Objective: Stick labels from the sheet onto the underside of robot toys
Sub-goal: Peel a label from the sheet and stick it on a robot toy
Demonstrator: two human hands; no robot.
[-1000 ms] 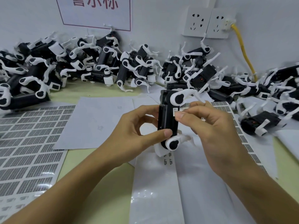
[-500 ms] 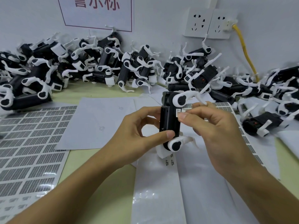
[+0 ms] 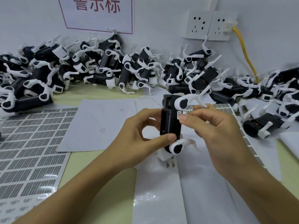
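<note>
Toy point(image 3: 169, 122), centre of frame: black body held upright above the bench point(image 3: 100, 96), white legs at its top and bottom right. Left hand point(image 3: 139, 139) grips it, thumb across the lower front, fingers point(image 3: 150, 113) curled behind. Right hand point(image 3: 215, 131) pinches a small white label point(image 3: 179, 114) against the toy's upper right edge, thumb on top, fingers bent; exact seating of the label cannot be told.

Glossy backing sheet point(image 3: 158, 191), lower centre, below the toy; two small printed labels point(image 3: 170, 164) remain on it near its top.

Gridded label sheets point(image 3: 32, 143), left side of frame, flat on the bench; another gridded sheet point(image 3: 247, 146) partly hidden under the right hand.

Blank paper point(image 3: 103, 123), centre left.

Pile of like toys point(image 3: 113, 70), black and white, across the back of the bench from left to right edge.

Wall sockets point(image 3: 208, 26), upper right, yellow cable point(image 3: 244, 52) plugged in.

Sign point(image 3: 98, 12), upper centre, red characters.
</note>
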